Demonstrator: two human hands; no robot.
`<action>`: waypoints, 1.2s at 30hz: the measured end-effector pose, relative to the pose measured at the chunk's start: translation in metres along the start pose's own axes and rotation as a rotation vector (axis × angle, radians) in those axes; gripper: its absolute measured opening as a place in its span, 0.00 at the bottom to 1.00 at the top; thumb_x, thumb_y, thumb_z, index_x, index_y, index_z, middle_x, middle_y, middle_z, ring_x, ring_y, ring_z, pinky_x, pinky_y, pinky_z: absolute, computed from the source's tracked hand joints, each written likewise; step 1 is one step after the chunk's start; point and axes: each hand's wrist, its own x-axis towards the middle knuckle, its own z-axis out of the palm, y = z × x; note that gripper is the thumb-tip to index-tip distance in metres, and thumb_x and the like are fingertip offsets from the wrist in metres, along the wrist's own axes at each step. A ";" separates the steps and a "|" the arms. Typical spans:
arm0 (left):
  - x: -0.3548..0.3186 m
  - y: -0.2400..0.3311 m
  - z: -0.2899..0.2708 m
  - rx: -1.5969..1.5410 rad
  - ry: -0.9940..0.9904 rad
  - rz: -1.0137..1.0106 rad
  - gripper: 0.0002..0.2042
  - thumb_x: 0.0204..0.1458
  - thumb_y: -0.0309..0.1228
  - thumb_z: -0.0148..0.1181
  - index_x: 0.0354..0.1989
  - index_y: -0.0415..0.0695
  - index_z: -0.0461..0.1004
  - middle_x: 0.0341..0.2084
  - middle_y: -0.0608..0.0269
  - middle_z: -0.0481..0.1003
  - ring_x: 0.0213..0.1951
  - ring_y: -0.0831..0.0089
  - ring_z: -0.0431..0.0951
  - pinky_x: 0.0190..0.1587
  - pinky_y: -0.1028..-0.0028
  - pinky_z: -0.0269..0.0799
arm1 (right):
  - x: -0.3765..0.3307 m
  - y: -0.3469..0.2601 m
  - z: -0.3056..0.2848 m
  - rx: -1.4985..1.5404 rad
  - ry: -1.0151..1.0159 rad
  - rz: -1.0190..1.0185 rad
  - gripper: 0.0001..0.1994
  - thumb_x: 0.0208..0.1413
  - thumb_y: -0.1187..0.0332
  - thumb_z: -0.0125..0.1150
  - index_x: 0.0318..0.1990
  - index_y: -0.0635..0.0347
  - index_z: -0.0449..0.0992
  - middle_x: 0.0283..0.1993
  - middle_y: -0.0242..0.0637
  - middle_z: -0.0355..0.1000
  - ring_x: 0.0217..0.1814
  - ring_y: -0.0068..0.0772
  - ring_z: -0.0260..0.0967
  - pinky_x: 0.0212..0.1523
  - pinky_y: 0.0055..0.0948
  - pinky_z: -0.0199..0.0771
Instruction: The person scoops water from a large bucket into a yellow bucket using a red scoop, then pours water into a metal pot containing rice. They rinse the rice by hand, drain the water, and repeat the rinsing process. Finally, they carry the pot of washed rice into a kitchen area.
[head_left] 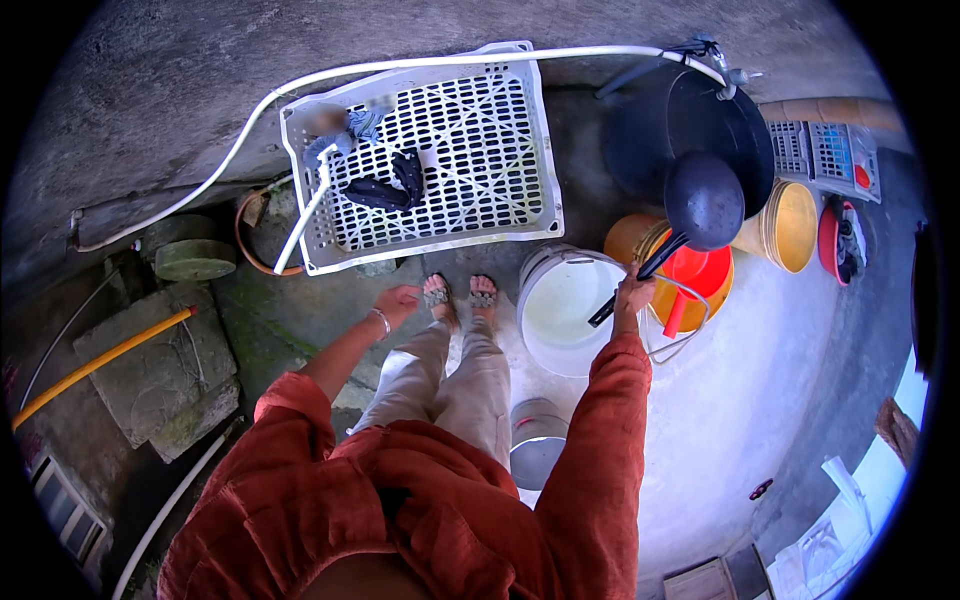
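My right hand point(632, 296) is closed around the black handle of a large dark ladle point(704, 200). Its round bowl is lifted over the edge of a big dark barrel point(625, 150). Below the hand stands a white bucket point(538, 352) with pale liquid in it. Beside it, a red dipper point(676, 312) rests in a stack of orange-yellow buckets point(722, 312) with a wire handle. My left hand point(398, 304), with a bracelet at the wrist, hangs in the air near my feet. It holds nothing, and its fingers are loosely stretched.
A white plastic crate point(545, 170) carries dark crumpled items point(390, 185) and a striped cloth point(364, 125). A white hose point(420, 64) runs along the wall to a tap point(735, 78). A grey bucket point(538, 412) stands by my legs. Yellow buckets point(795, 235) and a red basin point(828, 245) are at right.
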 end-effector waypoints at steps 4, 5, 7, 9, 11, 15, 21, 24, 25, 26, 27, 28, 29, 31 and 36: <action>0.007 -0.022 -0.003 -0.004 0.019 0.007 0.17 0.41 0.24 0.55 0.43 0.41 0.68 0.31 0.58 0.74 0.32 0.74 0.74 0.36 0.76 0.70 | 0.007 0.009 0.010 0.065 -0.032 0.025 0.19 0.45 0.59 0.58 0.34 0.71 0.67 0.25 0.47 0.70 0.27 0.43 0.68 0.31 0.35 0.67; 0.005 -0.026 -0.005 0.024 0.045 0.001 0.17 0.41 0.25 0.55 0.43 0.41 0.68 0.31 0.58 0.74 0.32 0.74 0.74 0.36 0.76 0.70 | -0.003 -0.019 0.003 0.114 -0.097 0.100 0.18 0.46 0.61 0.58 0.34 0.71 0.67 0.24 0.45 0.69 0.25 0.39 0.68 0.30 0.34 0.67; 0.001 -0.028 -0.007 0.059 0.068 -0.015 0.17 0.41 0.25 0.55 0.43 0.41 0.69 0.31 0.58 0.75 0.32 0.74 0.74 0.36 0.76 0.70 | -0.011 -0.049 -0.007 0.184 -0.181 0.198 0.14 0.47 0.66 0.58 0.35 0.70 0.68 0.23 0.39 0.69 0.21 0.29 0.66 0.25 0.28 0.66; -0.003 -0.023 -0.006 0.071 0.079 -0.043 0.16 0.41 0.26 0.56 0.43 0.42 0.69 0.31 0.58 0.75 0.32 0.74 0.74 0.36 0.76 0.70 | -0.013 -0.056 -0.006 0.189 -0.174 0.196 0.14 0.46 0.66 0.59 0.34 0.70 0.69 0.24 0.40 0.69 0.23 0.31 0.66 0.26 0.28 0.67; 0.001 -0.020 -0.004 0.108 0.064 -0.021 0.16 0.41 0.27 0.56 0.42 0.43 0.69 0.31 0.59 0.75 0.32 0.75 0.74 0.36 0.76 0.70 | 0.003 -0.022 0.013 0.347 -0.064 0.141 0.17 0.44 0.65 0.62 0.35 0.72 0.70 0.28 0.43 0.71 0.27 0.35 0.68 0.30 0.29 0.67; -0.004 -0.013 -0.001 0.047 0.052 -0.045 0.16 0.41 0.27 0.56 0.42 0.43 0.70 0.31 0.60 0.75 0.32 0.75 0.74 0.37 0.76 0.69 | 0.015 -0.007 0.033 0.273 -0.058 0.267 0.19 0.41 0.66 0.64 0.37 0.75 0.71 0.35 0.47 0.71 0.32 0.39 0.69 0.36 0.30 0.67; 0.003 -0.020 0.000 0.025 0.023 -0.068 0.15 0.42 0.24 0.54 0.41 0.43 0.70 0.31 0.59 0.74 0.34 0.74 0.73 0.38 0.76 0.69 | 0.006 -0.018 0.037 0.187 0.018 0.198 0.21 0.39 0.60 0.66 0.30 0.75 0.72 0.27 0.45 0.70 0.27 0.37 0.66 0.29 0.33 0.65; 0.008 -0.028 0.003 0.003 0.022 -0.049 0.15 0.42 0.24 0.54 0.42 0.42 0.69 0.32 0.58 0.74 0.35 0.74 0.73 0.39 0.76 0.68 | 0.004 -0.029 0.032 0.105 0.028 0.250 0.21 0.38 0.60 0.66 0.29 0.75 0.72 0.27 0.45 0.70 0.26 0.37 0.66 0.28 0.32 0.65; 0.007 -0.022 0.003 0.024 0.017 -0.053 0.15 0.42 0.24 0.54 0.42 0.42 0.69 0.32 0.58 0.74 0.35 0.74 0.73 0.39 0.76 0.68 | 0.000 -0.036 0.031 0.090 0.035 0.268 0.21 0.38 0.60 0.66 0.29 0.75 0.72 0.27 0.45 0.70 0.25 0.36 0.66 0.28 0.33 0.65; 0.005 -0.014 0.001 0.044 0.013 -0.057 0.16 0.42 0.23 0.54 0.42 0.42 0.69 0.33 0.58 0.74 0.35 0.74 0.73 0.39 0.76 0.68 | -0.003 -0.039 0.030 0.074 0.042 0.286 0.21 0.38 0.60 0.66 0.28 0.75 0.72 0.27 0.45 0.70 0.25 0.36 0.66 0.27 0.33 0.65; 0.004 -0.010 0.001 0.065 0.009 -0.062 0.16 0.42 0.23 0.53 0.43 0.41 0.68 0.33 0.58 0.74 0.35 0.74 0.73 0.39 0.76 0.68 | -0.004 -0.039 0.030 0.167 0.031 0.294 0.21 0.37 0.62 0.67 0.29 0.75 0.71 0.27 0.44 0.70 0.24 0.35 0.66 0.27 0.32 0.66; 0.004 -0.010 0.001 0.066 0.009 -0.060 0.16 0.42 0.23 0.54 0.43 0.41 0.68 0.33 0.58 0.74 0.35 0.74 0.73 0.39 0.76 0.68 | -0.002 -0.034 0.032 0.180 0.028 0.297 0.22 0.35 0.63 0.69 0.31 0.76 0.70 0.29 0.45 0.70 0.26 0.36 0.66 0.29 0.32 0.67; 0.007 -0.012 0.003 0.065 0.008 -0.058 0.16 0.42 0.23 0.54 0.43 0.42 0.68 0.33 0.58 0.74 0.35 0.74 0.73 0.39 0.76 0.68 | 0.002 -0.027 0.036 0.192 0.027 0.299 0.24 0.33 0.64 0.70 0.33 0.76 0.68 0.31 0.46 0.70 0.28 0.36 0.67 0.31 0.31 0.68; 0.009 -0.015 0.005 0.056 0.006 -0.057 0.16 0.42 0.24 0.54 0.43 0.42 0.68 0.33 0.58 0.74 0.36 0.74 0.73 0.39 0.76 0.68 | 0.003 -0.024 0.041 0.161 0.030 0.370 0.33 0.32 0.63 0.71 0.41 0.77 0.59 0.37 0.48 0.68 0.33 0.37 0.67 0.34 0.31 0.69; 0.012 -0.018 0.008 0.107 0.022 -0.029 0.15 0.43 0.24 0.54 0.42 0.42 0.69 0.33 0.59 0.74 0.36 0.75 0.73 0.39 0.76 0.68 | -0.001 -0.028 0.042 0.193 0.013 0.363 0.42 0.31 0.62 0.72 0.47 0.79 0.49 0.42 0.51 0.65 0.39 0.39 0.66 0.39 0.29 0.68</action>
